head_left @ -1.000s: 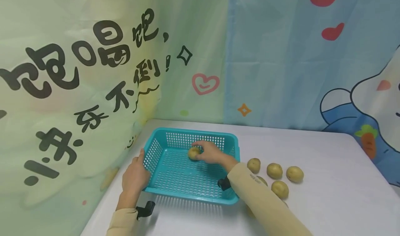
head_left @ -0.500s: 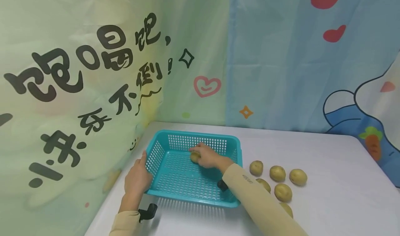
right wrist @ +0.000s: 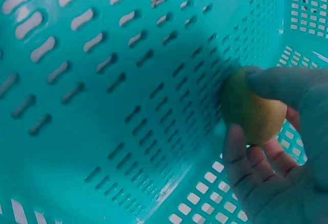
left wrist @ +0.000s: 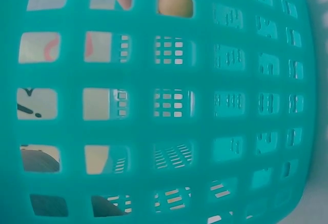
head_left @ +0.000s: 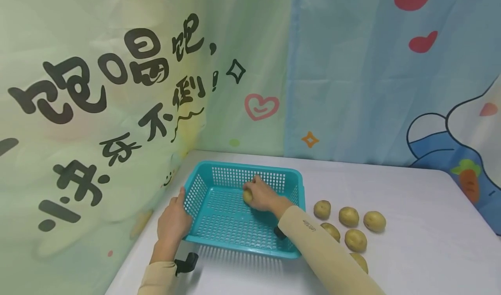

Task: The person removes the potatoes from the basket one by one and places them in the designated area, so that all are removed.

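A teal plastic basket with perforated walls stands on the white table. Inside it, near the back wall, my right hand pinches a potato and covers much of it from above. The right wrist view shows the thumb on one side of that potato and the fingers on the other, close to the basket floor. My left hand rests along the outside of the basket's left wall, one finger straight up near the rim. Only the basket wall fills the left wrist view; no left fingers show there.
Several loose potatoes lie on the table right of the basket, some partly behind my right sleeve. A printed cloth backdrop hangs behind the table and along its left side.
The view has shifted slightly. In the basket, my right fingers have drawn in around the potato, which now shows less. My left hand stays at the basket's left side.
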A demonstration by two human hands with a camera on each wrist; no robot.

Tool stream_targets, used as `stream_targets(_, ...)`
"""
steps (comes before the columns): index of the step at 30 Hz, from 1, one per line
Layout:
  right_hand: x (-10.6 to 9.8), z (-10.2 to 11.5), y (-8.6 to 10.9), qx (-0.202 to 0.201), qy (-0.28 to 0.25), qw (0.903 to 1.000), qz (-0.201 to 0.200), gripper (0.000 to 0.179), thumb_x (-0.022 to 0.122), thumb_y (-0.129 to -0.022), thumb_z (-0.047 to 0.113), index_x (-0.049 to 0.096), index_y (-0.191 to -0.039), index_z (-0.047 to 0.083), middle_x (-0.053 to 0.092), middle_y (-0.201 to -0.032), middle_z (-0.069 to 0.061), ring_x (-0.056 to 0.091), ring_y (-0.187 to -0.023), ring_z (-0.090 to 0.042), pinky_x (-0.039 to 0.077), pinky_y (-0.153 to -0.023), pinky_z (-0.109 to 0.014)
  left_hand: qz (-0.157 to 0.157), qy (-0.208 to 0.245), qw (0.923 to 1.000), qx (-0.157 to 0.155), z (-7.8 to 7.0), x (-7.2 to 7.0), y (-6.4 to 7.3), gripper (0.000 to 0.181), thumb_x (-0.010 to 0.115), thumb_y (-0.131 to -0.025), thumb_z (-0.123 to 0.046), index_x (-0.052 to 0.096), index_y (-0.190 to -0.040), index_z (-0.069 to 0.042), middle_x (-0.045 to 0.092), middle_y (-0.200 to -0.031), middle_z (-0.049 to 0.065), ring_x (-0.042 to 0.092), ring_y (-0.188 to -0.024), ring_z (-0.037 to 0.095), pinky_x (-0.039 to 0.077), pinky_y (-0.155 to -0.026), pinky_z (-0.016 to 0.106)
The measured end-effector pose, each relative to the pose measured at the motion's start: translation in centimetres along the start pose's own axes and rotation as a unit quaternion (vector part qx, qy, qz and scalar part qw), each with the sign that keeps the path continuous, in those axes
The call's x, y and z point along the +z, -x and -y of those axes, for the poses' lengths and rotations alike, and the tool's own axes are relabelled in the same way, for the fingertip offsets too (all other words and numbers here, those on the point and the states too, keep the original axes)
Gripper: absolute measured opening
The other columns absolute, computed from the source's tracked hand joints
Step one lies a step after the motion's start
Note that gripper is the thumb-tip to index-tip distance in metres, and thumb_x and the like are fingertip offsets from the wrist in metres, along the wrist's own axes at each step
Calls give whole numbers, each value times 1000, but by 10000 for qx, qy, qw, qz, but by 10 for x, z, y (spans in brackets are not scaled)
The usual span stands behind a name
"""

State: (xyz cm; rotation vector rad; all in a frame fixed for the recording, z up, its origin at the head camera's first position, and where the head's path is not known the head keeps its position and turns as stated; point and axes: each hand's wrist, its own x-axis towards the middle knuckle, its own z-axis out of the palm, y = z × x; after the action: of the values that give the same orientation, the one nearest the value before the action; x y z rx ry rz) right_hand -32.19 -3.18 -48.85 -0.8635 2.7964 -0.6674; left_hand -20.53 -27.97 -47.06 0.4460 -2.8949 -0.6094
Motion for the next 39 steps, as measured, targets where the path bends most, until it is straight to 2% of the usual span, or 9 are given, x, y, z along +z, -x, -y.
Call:
stream_targets(5, 0, -2, 4, 87, 220, 9997, 87, 48, 71, -87, 16, 59, -133, 15, 54, -117, -12, 55, -96, -25, 49, -78, -41, 30, 0, 10000, 7, -1, 2, 1, 81, 57, -80, 2, 25, -155, -6, 52, -132, 25, 58, -83, 31, 49, -64, 45)
stream_targets(12, 1, -3, 9, 203, 256, 9981, 524, 55, 77, -78, 9, 60, -130, 15, 56, -116, -11, 57, -96, -25, 50, -79, -42, 61, 1, 10000, 40, -4, 3, 2, 82, 56, -80, 2, 25, -155, -5, 53, -131, 25, 57, -80, 29, 48, -61, 42)
stream_targets(25, -8, -1, 23, -264, 25, 9974, 668, 48, 76, -75, 7, 64, -122, 11, 62, -104, -4, 54, -87, -17, 48, -73, -34, 61, 73, 9999, 85, -6, 3, 3, 82, 56, -79, 3, 25, -155, -5, 53, -128, 25, 55, -75, 28, 42, -52, 35)
stream_targets(31, -17, 2, 34, -354, -224, 9961, 777, 49, 77, -75, 9, 66, -123, 13, 64, -101, -2, 53, -83, -16, 46, -68, -32, 119, 56, 9999, 75, -3, 2, 3, 82, 55, -79, 2, 23, -155, -5, 51, -131, 26, 56, -78, 30, 44, -55, 39)
stream_targets(39, -44, 15, 56, -884, -530, 9937, 444, 52, 74, -79, 10, 65, -130, 17, 65, -116, -5, 56, -87, -15, 48, -65, -29, 178, 34, 9998, 0, 0, -2, 2, 84, 55, -80, 2, 21, -156, -7, 51, -130, 26, 55, -78, 30, 45, -56, 40)
